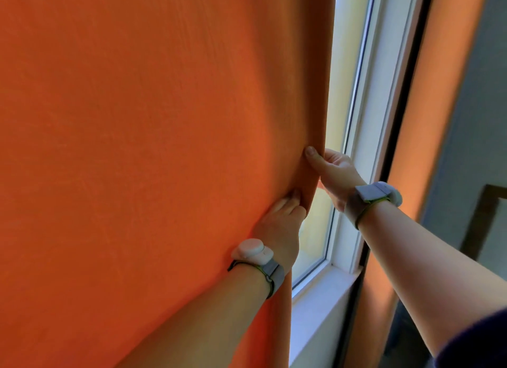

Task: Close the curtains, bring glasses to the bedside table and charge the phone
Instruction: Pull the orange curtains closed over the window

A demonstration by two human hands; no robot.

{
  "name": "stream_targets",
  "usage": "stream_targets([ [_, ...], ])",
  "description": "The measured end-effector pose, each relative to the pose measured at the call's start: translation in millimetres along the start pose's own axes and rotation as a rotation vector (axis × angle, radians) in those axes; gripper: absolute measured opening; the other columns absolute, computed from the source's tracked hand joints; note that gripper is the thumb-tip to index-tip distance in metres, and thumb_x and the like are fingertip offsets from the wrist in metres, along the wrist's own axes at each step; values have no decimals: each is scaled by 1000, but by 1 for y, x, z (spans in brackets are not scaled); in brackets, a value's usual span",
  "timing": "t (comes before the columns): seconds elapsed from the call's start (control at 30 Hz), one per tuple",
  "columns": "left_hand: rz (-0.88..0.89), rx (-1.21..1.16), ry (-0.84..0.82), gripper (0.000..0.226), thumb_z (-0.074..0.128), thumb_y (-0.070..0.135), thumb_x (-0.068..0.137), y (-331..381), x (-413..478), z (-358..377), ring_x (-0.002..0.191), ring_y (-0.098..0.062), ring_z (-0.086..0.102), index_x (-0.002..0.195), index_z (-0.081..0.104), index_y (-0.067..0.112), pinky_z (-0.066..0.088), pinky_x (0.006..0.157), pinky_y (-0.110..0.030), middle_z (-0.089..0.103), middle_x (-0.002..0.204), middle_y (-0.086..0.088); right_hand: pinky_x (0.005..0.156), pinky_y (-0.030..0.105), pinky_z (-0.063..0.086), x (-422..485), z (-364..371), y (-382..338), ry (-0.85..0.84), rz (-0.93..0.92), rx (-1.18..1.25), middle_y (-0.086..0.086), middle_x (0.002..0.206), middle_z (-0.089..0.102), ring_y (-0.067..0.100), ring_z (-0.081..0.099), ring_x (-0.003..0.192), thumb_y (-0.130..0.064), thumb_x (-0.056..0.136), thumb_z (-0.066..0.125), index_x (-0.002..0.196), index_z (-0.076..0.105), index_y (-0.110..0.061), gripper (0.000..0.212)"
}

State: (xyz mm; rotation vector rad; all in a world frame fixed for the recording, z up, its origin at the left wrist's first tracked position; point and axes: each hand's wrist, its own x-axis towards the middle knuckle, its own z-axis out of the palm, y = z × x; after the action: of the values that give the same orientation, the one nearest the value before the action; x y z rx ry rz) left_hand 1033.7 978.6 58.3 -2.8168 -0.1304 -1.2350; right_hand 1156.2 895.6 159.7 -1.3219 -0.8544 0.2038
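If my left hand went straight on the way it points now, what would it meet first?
The orange curtain: the left hand grips its edge, pointing up along the fabric. Next in line is probably the right hand just above, though depth is unclear.

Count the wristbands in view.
2. One wristband is on the left wrist, against the curtain; the other is on the right wrist, before the window frame. None looks hidden.

White window sill (pixel 323 288) under window frame (pixel 384 93); left end hidden behind orange curtain (pixel 137 148).
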Motion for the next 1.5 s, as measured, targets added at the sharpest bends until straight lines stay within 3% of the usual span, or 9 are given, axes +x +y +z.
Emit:
stream_targets([
  [0.33, 45, 25, -116, 30, 65, 9, 87, 18, 37, 18, 121, -18, 56, 115, 61, 18, 36, 106, -24, 60, 125, 0, 79, 38, 56, 11, -6, -20, 192, -60, -101, 6, 87, 76, 23, 68, 81, -11, 94, 73, 87, 77, -16, 9],
  [0.47, 123, -138, -226, 33, 57, -4, 85, 27, 28, 19, 117, -21, 52, 111, 58, 15, 34, 100, -25, 56, 121, 0, 68, 40, 64, 13, 17, -93, 160, -155, 68, 4, 87, 77, 19, 72, 72, -38, 97, 73, 104, 76, -15, 25],
  [0.63, 121, -265, 188, 20, 61, 19, 79, 26, 28, 1, 121, -25, 61, 98, 66, 18, 37, 107, -28, 67, 127, -5, 76, 42, 58, 26, 16, -101, 235, -134, 74, 10, 90, 71, 26, 68, 80, -50, 100, 63, 96, 71, -17, 34],
  [0.77, -80, -147, 360, 91, 68, 55, 75, 19, 63, -44, 157, -36, 19, 152, 43, 13, 19, 128, -46, 19, 170, -20, 84, 34, 63, 35, 13, -103, 156, -122, 150, 0, 89, 82, 16, 78, 82, -37, 103, 63, 106, 72, -17, 22],
  [0.9, -228, 8, 319, 136, 72, 77, 62, 17, 93, -53, 160, -36, -1, 163, 13, 8, 8, 129, -49, -3, 172, -21, 91, 32, 61, 40, 14, -106, 100, -134, 131, 2, 105, 81, 17, 78, 97, -30, 102, 65, 108, 74, -21, 15],
  [1.17, -118, 250, 473, 61, 60, 20, 89, 2, 133, -1, 157, -31, 25, 147, 52, 7, 17, 128, -49, 34, 166, -14, 75, 24, 62, 66, -26, -112, 47, -139, -168, -7, 93, 80, 9, 76, 84, -41, 105, 58, 94, 71, -21, 25],
  [1.23, -28, 255, 518, 48, 56, 18, 91, -6, 143, 12, 154, -30, 33, 137, 63, 9, 20, 127, -50, 47, 159, -10, 90, 33, 60, 77, -30, -111, 39, -137, -223, -5, 99, 79, 13, 76, 93, -44, 105, 57, 92, 70, -22, 29],
  [1.37, 58, 216, 539, 43, 49, 14, 89, -4, 170, 33, 149, -27, 42, 127, 69, 11, 23, 125, -49, 58, 150, -7, 109, 44, 51, 105, -50, -104, 21, -144, -219, -1, 112, 78, 24, 74, 112, -44, 105, 57, 93, 71, -21, 29],
  [1.5, 98, 175, 541, 39, 48, 15, 91, -4, 190, 49, 147, -24, 46, 123, 71, 14, 24, 125, -47, 60, 148, -5, 99, 36, 56, 125, -66, -96, 0, -144, -157, -2, 108, 79, 19, 75, 104, -44, 105, 56, 99, 72, -22, 28],
])
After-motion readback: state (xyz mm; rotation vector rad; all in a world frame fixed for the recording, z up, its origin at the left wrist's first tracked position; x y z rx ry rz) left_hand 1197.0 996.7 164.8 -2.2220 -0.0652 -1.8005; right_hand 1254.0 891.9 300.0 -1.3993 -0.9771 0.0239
